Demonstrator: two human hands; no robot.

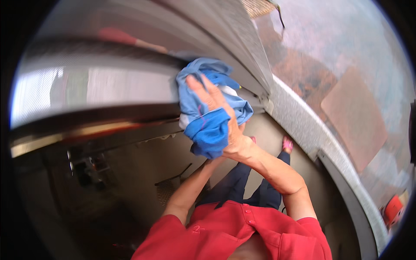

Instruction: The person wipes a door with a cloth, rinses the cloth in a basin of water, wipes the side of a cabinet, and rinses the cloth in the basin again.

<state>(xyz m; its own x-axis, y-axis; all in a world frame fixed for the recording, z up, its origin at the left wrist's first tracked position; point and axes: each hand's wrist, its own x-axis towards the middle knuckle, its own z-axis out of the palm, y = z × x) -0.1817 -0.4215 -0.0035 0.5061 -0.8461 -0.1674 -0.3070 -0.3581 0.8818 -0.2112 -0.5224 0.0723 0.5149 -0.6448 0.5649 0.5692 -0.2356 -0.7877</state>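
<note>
My right hand (213,96) presses a crumpled blue cloth (208,130) against a glossy grey metal panel (130,83), probably a door. Its fingers lie spread over the folds, and part of the cloth wraps round the side of the hand. White patches show among the blue layers. My left forearm (191,185) reaches up beneath my right wrist. A small bit of my left hand (242,126) seems to show beside the cloth; the rest is hidden, so its grip cannot be made out. The panel mirrors a red sleeve and an arm.
A pale stone or metal sill (302,107) curves along the right, by my foot in a pink shoe (287,143). Beyond it, a brown flat sheet (356,120) lies on stained ground. A woven straw-coloured item (258,7) is at the top, a red object (393,208) at lower right.
</note>
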